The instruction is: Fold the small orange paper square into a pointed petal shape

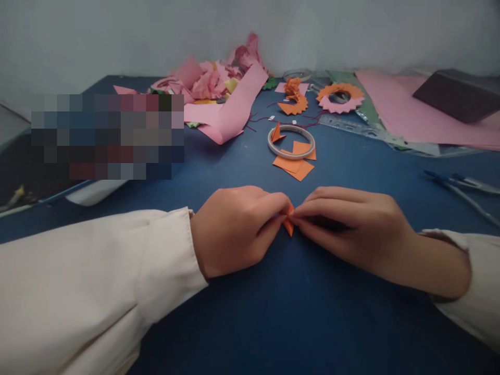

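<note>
Both hands meet mid dark blue surface (273, 312): left hand (234, 229) and right hand (351, 229), fingers (273, 205) closed, pinching small orange folded paper piece (288, 223). Risks, as I judge: piece tiny, mostly hidden from me; uneven pressure could skew crease or tear it; a slip drops it onto surface.

- blue table (273, 312); tape ring (290, 155) at centre, orange squares (294, 166) at its near edge;
- pink scraps (209, 80) heaped back left, pink strip (234, 112) beside them;
- paper wreath (344, 105), ruler (351, 127), pink sheets (410, 117), dark box (457, 94) back right;
- pens (461, 185) at the right edge.
</note>
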Demonstrator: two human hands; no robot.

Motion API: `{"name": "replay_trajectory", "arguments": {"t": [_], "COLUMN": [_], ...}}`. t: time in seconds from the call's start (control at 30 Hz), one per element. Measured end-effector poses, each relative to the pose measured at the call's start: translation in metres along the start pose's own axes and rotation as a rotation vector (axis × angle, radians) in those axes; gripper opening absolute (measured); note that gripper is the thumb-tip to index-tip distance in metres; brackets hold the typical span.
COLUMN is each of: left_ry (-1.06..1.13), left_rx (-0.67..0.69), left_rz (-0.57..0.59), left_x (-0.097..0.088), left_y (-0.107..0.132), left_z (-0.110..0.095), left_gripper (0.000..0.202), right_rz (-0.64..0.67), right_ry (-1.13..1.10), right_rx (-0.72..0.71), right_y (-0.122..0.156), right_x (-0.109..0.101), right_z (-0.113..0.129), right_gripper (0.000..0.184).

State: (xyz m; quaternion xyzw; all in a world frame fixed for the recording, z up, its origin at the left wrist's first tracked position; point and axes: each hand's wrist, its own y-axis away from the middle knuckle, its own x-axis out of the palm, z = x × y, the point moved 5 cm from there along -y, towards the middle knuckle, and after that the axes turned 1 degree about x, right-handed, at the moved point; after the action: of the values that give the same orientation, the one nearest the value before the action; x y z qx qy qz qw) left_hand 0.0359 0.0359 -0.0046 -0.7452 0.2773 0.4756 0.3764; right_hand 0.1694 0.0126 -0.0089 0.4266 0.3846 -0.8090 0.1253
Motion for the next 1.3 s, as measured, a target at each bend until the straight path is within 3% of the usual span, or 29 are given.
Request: {"name": "replay_trajectory", "arguments": {"t": [0.3,0.5,0.67,0.87,0.97,1.07,1.13,1.27,1.3], "left_ry": [0.001,-0.001,-0.009,-0.023,-0.027,-0.019,-0.01,-0.009,-0.012], "left_rx": [0.005,0.025,0.025,0.041,0.034,0.026,0.019,0.023,0.022], "left_rz": [0.028,0.022,0.043,0.038,0.045,0.048,0.051,0.068,0.071], "left_x": [0.001,-0.001,0.0,0.001,0.001,0.0,0.0,0.002,0.002], "left_y": [0.0,0.003,0.003,0.003,0.004,0.003,0.003,0.003,0.003], "left_z": [0.001,-0.001,-0.001,-0.001,0.0,0.001,0.001,0.0,0.0], "left_gripper": [0.018,0.016,0.017,0.018,0.017,0.017,0.017,0.017,0.018], "right_rz": [0.096,0.074,0.039,-0.01,-0.043,-0.079,-0.036,0.119,0.136], "right_ry": [0.072,0.035,-0.092,-0.096,-0.062,-0.006,0.003,-0.077,-0.074], "right_rx": [-0.03,-0.023,0.086,0.005,0.039,0.17,0.219,0.15,0.111], "right_y": [0.002,0.001,0.002,0.001,0.002,0.003,0.002,-0.001,-0.002], "right_x": [-0.001,-0.011,-0.01,-0.011,-0.013,-0.016,-0.015,-0.007,-0.005], "right_z": [0.003,0.002,-0.007,0.0,0.0,-0.008,-0.012,-0.009,-0.008], "right_gripper": [0.009,0.03,0.01,0.015,0.011,0.033,0.041,0.014,0.015]}}
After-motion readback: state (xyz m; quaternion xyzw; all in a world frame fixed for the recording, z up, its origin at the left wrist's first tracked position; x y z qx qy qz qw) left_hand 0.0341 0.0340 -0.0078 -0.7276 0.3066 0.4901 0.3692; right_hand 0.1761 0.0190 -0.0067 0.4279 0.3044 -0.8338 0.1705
